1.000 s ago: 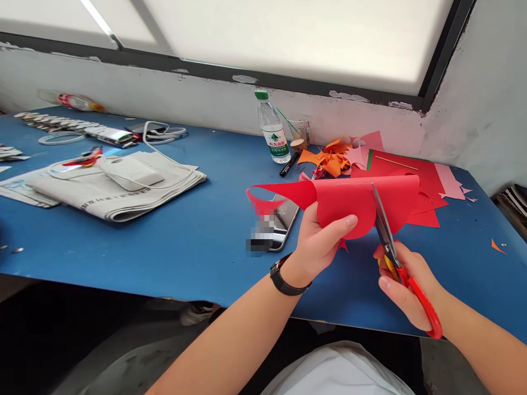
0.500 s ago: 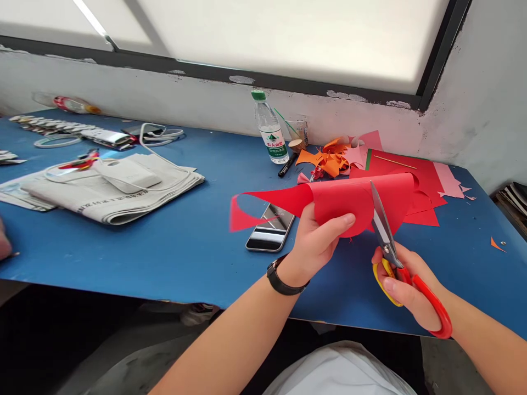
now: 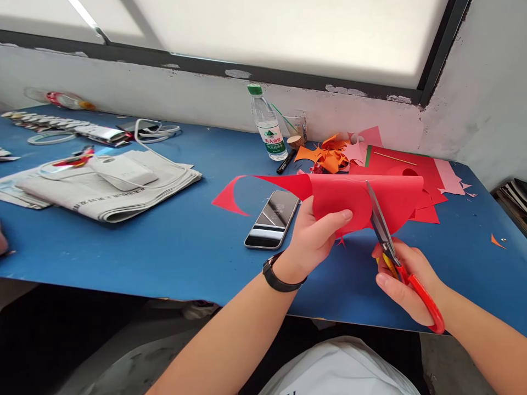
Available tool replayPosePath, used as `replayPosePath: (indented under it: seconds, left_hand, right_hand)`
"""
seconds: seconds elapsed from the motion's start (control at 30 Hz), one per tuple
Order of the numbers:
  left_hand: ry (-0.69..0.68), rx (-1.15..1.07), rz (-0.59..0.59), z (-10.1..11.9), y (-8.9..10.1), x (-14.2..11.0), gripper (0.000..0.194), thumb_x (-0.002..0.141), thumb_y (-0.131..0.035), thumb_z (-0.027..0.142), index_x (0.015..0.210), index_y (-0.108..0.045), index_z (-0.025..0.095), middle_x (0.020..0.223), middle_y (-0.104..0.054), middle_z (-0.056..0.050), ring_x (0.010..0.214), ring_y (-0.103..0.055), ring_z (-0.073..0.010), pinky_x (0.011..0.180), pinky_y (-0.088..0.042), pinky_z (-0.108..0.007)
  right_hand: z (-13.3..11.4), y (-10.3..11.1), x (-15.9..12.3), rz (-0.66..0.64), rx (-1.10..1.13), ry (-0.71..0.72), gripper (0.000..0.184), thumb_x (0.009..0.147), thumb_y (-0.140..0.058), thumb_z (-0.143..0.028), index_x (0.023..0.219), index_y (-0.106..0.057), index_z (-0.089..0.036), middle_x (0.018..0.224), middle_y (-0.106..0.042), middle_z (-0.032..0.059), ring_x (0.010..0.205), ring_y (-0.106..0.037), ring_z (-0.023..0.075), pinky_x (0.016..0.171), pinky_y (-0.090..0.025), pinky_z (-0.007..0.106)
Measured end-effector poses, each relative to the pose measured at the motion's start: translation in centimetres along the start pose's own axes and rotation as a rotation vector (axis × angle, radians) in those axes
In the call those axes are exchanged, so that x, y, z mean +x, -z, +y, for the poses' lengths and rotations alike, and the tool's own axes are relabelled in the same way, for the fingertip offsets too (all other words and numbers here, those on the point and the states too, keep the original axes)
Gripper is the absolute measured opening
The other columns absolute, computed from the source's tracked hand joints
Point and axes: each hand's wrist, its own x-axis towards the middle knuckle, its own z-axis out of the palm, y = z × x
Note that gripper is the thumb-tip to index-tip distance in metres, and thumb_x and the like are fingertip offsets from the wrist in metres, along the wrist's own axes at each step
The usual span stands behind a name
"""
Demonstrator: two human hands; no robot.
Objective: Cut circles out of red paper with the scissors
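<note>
Red paper (image 3: 337, 200) is pinched in my left hand (image 3: 315, 236), thumb on its near face and the other fingers hidden behind. Its top edge curls over, and a narrow cut strip trails off to the left above a phone (image 3: 272, 220). My right hand (image 3: 409, 280) grips scissors (image 3: 383, 233) with one red and one yellow handle. The blades point up and away, set in the paper just right of a rounded cut edge. They look nearly closed.
Behind the paper lie orange scraps (image 3: 329, 156), red sheets (image 3: 395, 159) and a marker (image 3: 285, 162). A water bottle (image 3: 267, 126) stands near the wall beside a cup (image 3: 297, 127). Folded newspaper (image 3: 111, 200) with a white charger (image 3: 127, 171) occupies the left. Part of another person's hand (image 3: 2, 241) shows at the left edge.
The scissor handles spread apart, then came together again on the paper. The loose red strip swung left and up, uncovering more of the phone. My left hand keeps its hold.
</note>
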Motion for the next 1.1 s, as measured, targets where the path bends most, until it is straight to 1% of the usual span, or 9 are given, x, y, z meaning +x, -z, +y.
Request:
replayPosePath:
  seconds: [0.17, 0.3, 0.4, 0.6, 0.77, 0.87, 0.93, 1.03, 1.1]
  left_hand:
    - [-0.063, 0.013, -0.027, -0.4, 0.4, 0.2, 0.015, 0.076, -0.097, 0.024, 0.09, -0.09, 0.024, 0.087, -0.085, -0.001, 0.077, -0.076, -0.0193, 0.072, -0.065, -0.027]
    - [-0.102, -0.003, -0.038, -0.8, 0.5, 0.5, 0.015, 0.083, -0.096, 0.031, 0.097, -0.092, 0.027, 0.097, -0.088, -0.001, 0.09, -0.082, -0.0214, 0.08, -0.069, -0.027]
    - [-0.115, -0.013, -0.006, -1.0, 0.4, 0.6, 0.016, 0.083, -0.098, 0.033, 0.096, -0.092, 0.027, 0.095, -0.088, 0.0, 0.087, -0.082, -0.02, 0.082, -0.07, -0.027]
    - [-0.088, -0.031, -0.029, -0.9, 0.4, 0.3, 0.016, 0.082, -0.1, 0.032, 0.094, -0.092, 0.026, 0.092, -0.088, 0.0, 0.082, -0.081, -0.017, 0.078, -0.07, -0.023]
    - [-0.074, -0.016, 0.016, -0.8, 0.4, 0.3, 0.016, 0.078, -0.101, 0.031, 0.088, -0.091, 0.024, 0.084, -0.086, 0.0, 0.074, -0.078, -0.0155, 0.072, -0.068, -0.022]
    - [-0.125, -0.01, 0.056, -0.9, 0.3, 0.5, 0.016, 0.077, -0.101, 0.03, 0.089, -0.092, 0.025, 0.089, -0.087, 0.0, 0.083, -0.081, -0.0178, 0.079, -0.07, -0.025]
    - [-0.167, 0.004, 0.066, -1.0, 0.3, 0.6, 0.016, 0.078, -0.1, 0.029, 0.092, -0.092, 0.025, 0.091, -0.087, 0.0, 0.085, -0.081, -0.0179, 0.081, -0.069, -0.025]
    - [-0.256, 0.053, 0.1, -1.4, 0.5, 0.7, 0.016, 0.082, -0.099, 0.031, 0.095, -0.092, 0.026, 0.093, -0.087, 0.0, 0.087, -0.08, -0.0183, 0.082, -0.068, -0.026]
    - [-0.302, 0.083, 0.126, -1.6, 0.5, 0.7, 0.017, 0.083, -0.099, 0.033, 0.097, -0.092, 0.026, 0.095, -0.087, -0.001, 0.089, -0.08, -0.0195, 0.083, -0.068, -0.028]
  right_hand:
    - [0.4, 0.4, 0.2, -0.025, 0.02, -0.021, 0.027, 0.097, -0.072, -0.041, 0.117, -0.063, -0.025, 0.075, -0.052, -0.0067, 0.06, -0.044, 0.015, 0.06, -0.039, 0.031]
    - [0.8, 0.8, 0.4, -0.102, 0.088, -0.068, 0.029, 0.099, -0.074, -0.043, 0.118, -0.062, -0.025, 0.077, -0.053, -0.006, 0.062, -0.044, 0.0146, 0.061, -0.039, 0.031]
    - [0.9, 0.9, 0.5, -0.139, 0.183, -0.104, 0.031, 0.102, -0.074, -0.047, 0.118, -0.062, -0.024, 0.081, -0.053, -0.0049, 0.064, -0.044, 0.0142, 0.061, -0.039, 0.03]
    - [1.1, 0.9, 0.1, -0.242, 0.412, -0.11, 0.041, 0.105, -0.078, -0.058, 0.121, -0.062, -0.024, 0.081, -0.05, -0.0057, 0.062, -0.041, 0.0122, 0.055, -0.037, 0.027]
    - [1.4, 1.0, 0.0, -0.304, 0.544, -0.158, 0.043, 0.102, -0.083, -0.058, 0.121, -0.063, -0.025, 0.079, -0.051, -0.0067, 0.059, -0.04, 0.0104, 0.053, -0.038, 0.024]
    - [1.3, 1.0, 0.1, -0.289, 0.517, -0.128, 0.043, 0.102, -0.082, -0.058, 0.122, -0.063, -0.025, 0.079, -0.051, -0.0067, 0.06, -0.041, 0.011, 0.054, -0.039, 0.025]
    - [1.2, 1.0, 0.2, -0.259, 0.434, -0.118, 0.042, 0.103, -0.081, -0.059, 0.121, -0.062, -0.025, 0.08, -0.05, -0.0066, 0.061, -0.04, 0.0111, 0.054, -0.037, 0.025]
    - [1.2, 0.8, 0.3, -0.175, 0.277, -0.152, 0.04, 0.102, -0.081, -0.057, 0.117, -0.062, -0.024, 0.081, -0.049, -0.0065, 0.061, -0.038, 0.0106, 0.055, -0.034, 0.026]
    - [1.3, 0.7, 0.3, -0.149, 0.26, -0.181, 0.04, 0.103, -0.08, -0.057, 0.117, -0.061, -0.024, 0.08, -0.049, -0.007, 0.06, -0.038, 0.0105, 0.054, -0.034, 0.026]
